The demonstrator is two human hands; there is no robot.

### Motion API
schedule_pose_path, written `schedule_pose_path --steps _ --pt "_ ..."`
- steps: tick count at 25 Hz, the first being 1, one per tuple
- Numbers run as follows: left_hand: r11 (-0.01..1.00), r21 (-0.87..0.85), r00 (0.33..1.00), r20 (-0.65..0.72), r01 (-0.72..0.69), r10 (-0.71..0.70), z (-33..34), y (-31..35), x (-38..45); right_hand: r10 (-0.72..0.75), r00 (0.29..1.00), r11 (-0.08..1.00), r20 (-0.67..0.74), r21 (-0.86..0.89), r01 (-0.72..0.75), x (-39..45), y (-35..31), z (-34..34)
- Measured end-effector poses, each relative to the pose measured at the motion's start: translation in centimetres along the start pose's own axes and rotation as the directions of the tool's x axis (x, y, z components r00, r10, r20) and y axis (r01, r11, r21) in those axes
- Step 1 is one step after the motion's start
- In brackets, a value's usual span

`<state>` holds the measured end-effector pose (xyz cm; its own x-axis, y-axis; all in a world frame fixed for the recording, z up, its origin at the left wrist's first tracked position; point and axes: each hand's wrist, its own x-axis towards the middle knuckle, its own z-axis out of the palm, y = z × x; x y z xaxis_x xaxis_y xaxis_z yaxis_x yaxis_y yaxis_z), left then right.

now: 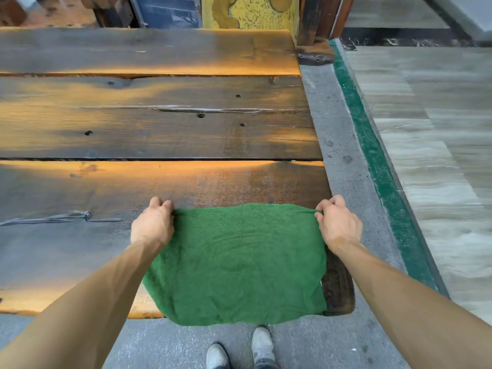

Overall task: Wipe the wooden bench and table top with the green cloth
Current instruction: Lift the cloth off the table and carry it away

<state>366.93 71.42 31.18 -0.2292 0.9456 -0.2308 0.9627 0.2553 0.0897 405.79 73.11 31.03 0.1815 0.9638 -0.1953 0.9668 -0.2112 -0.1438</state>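
Observation:
A green cloth (237, 265) lies spread flat on the near right corner of the dark wooden table top (159, 123), its near edge hanging slightly over the table's front edge. My left hand (153, 222) pinches the cloth's far left corner. My right hand (336, 222) pinches its far right corner. Both hands rest at the cloth's far edge, with the fabric stretched between them. The table top is made of wide, worn planks with knots and cracks. No bench is clearly in view.
Grey concrete floor (338, 134) runs along the table's right end and in front of it, where my shoes (239, 350) stand. A green painted strip (372, 155) borders paler flooring on the right. A yellow panel (253, 12) and dark wooden posts stand behind the table.

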Motion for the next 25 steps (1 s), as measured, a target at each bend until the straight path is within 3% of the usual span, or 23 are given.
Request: schedule_pose_path --steps 8,13,18,25 --pt "0.949 -0.279 0.963 -0.178 0.149 -0.203 -3.9 -1.6 -3.1 -0.017 0.981 0.994 -0.195 0.103 0.037 -0.6 -1.8 -6.2" --pt "0.921 -0.378 0.892 -0.377 0.099 -0.25 -11.6 -3.4 -6.1 -0.078 0.94 0.974 -0.333 0.174 0.143 -1.2 -4.7 -14.1" --pt "0.891 -0.451 0.761 -0.562 0.048 -0.325 -21.8 -4.7 -10.6 -0.123 0.858 0.903 -0.499 0.302 0.305 -2.3 -9.6 -24.0" --pt "0.887 -0.462 0.468 -0.786 -0.014 -0.403 -38.1 -10.4 -17.0 -0.227 0.682 0.751 -0.695 0.32 0.577 -4.1 -20.9 -37.5"
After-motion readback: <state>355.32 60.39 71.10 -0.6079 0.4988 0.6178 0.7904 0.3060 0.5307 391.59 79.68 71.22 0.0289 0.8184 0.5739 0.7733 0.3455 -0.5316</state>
